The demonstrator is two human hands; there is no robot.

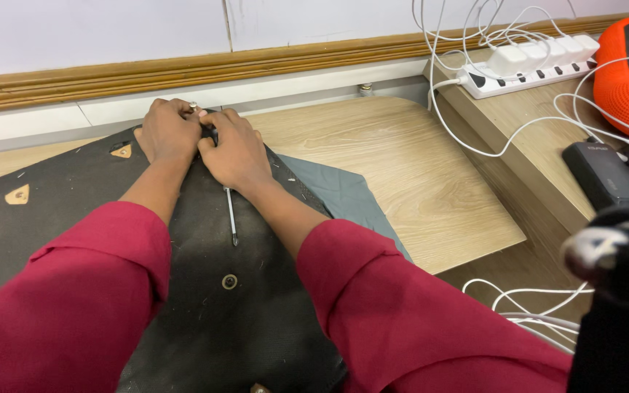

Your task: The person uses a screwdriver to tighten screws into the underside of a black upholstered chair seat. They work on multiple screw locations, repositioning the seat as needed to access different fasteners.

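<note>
A black leather-like sheet (212,306) with metal studs and tan triangular patches lies across a wooden table (402,167). My left hand (169,131) and my right hand (234,149) press together at the sheet's far corner, fingers pinched on its edge and a small metal fitting (193,106). A thin metal tool (231,216) with a dark tip lies on the sheet, just below my right wrist. A grey cloth (343,196) sticks out from under the sheet on the right. Both arms wear dark red sleeves.
A white power strip (525,69) with several plugs and white cables sits on a side shelf at the right. Beside it are an orange-and-black rounded object (627,73) and a black box (602,175). A dark blurred object (620,291) fills the bottom right corner.
</note>
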